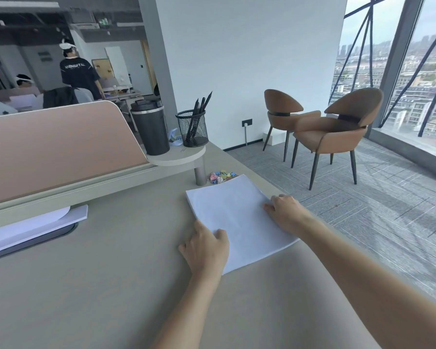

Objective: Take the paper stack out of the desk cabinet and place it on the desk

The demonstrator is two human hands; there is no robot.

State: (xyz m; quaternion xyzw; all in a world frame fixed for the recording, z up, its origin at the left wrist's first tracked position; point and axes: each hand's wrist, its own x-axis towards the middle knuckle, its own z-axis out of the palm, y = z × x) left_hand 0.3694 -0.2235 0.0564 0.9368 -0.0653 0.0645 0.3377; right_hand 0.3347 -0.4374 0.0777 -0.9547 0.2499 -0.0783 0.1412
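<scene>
A white paper stack [234, 215] lies flat on the beige desk [106, 268], near its right edge. My left hand [205, 245] rests on the stack's near left corner, thumb on top of the sheets and fingers at the edge. My right hand [286, 210] lies on the stack's right edge with the fingers curled over it. Both hands hold the stack from opposite sides. The desk cabinet is out of view.
A pink partition [56, 149] runs along the desk's back. A raised round shelf [176, 157] carries a black tumbler [150, 127] and a mesh pen cup [192, 128]. Colourful clips [220, 176] lie behind the stack. More white sheets [33, 227] lie at the left. Two brown chairs [332, 129] stand on the right.
</scene>
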